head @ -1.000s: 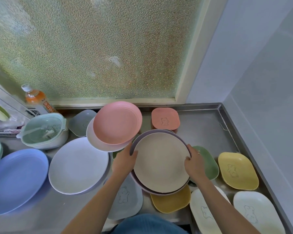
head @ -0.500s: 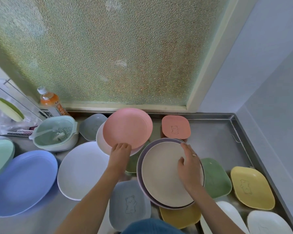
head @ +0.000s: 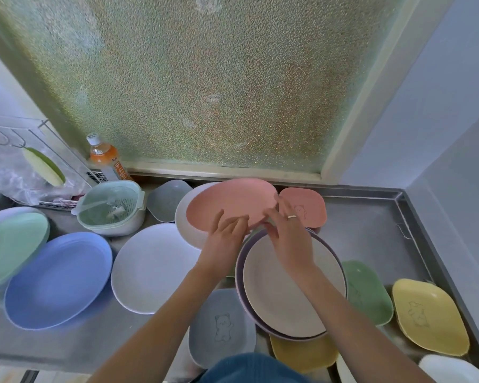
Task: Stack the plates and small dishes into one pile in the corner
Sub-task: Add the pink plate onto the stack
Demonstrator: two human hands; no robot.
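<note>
At the left edge of the stainless steel counter (head: pixel 371 233) lies a round mint-green plate (head: pixel 10 246), its rim overlapping a round blue plate (head: pixel 58 280) just beside it. Behind them, near the back edge, stands a pale green lidded colander bowl (head: pixel 111 207), with an orange drink bottle (head: pixel 105 158) against the frosted window (head: pixel 205 78). Next comes a round white plate (head: pixel 150 268), and behind it a small grey rounded dish (head: pixel 166 199).

In the middle, a round pink plate (head: pixel 230 203) is tilted above a pale pink-white plate (head: pixel 186 225). The left hand (head: pixel 224 241) grips the pink plate's near rim, fingers curled against its underside. The right hand (head: pixel 288 236), wearing a ring, pinches the same rim just beside it, thumb below and fingers over the edge. Under the right wrist sits a round beige plate (head: pixel 288 294) nested in a mauve plate (head: pixel 242 297). Towards the front edge lie a grey bear-printed dish (head: pixel 221 324) and a yellow dish (head: pixel 302 355), partly under the mauve plate.

Behind the right hand lies a small salmon bear-printed dish (head: pixel 307 205). Right of the beige plate are a green rounded dish (head: pixel 368 294), then a yellow bear-printed dish (head: pixel 429 316), with a white dish (head: pixel 451 369) at the front right corner.
</note>
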